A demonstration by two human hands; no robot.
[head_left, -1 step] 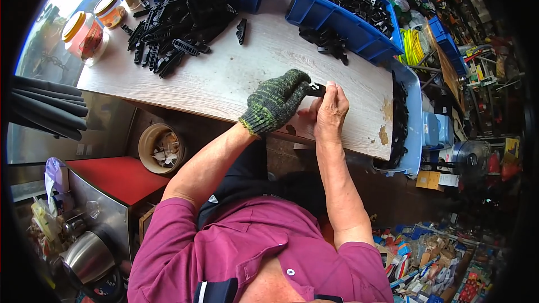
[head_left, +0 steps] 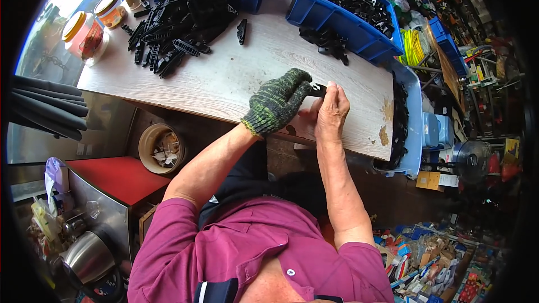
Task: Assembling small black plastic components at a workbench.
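My left hand (head_left: 279, 101), in a dark green and black knitted glove, pinches one end of a small black plastic part (head_left: 318, 90). The bare fingers of my right hand (head_left: 332, 108) grip its other end, thumb uppermost. Both hands are just above the near side of the wood-grain table (head_left: 224, 78), and my fingers cover much of the part. Farther left lies a big heap of black plastic parts (head_left: 168, 28), slotted and elongated. A single black part (head_left: 241, 32) lies apart at the heap's right. Beyond my hands is a smaller pile of black parts (head_left: 328, 45).
Blue crates (head_left: 342, 22) of black parts stand along the far edge. Lidded jars (head_left: 84, 36) occupy the left corner. At the table's right end is a light blue tub (head_left: 414, 123) with black pieces. Below sit a round bucket of scraps (head_left: 147, 148) and a red-topped cabinet (head_left: 120, 178).
My gloved left hand has shifted very slightly to the right. Both hands keep their hold on the black part.
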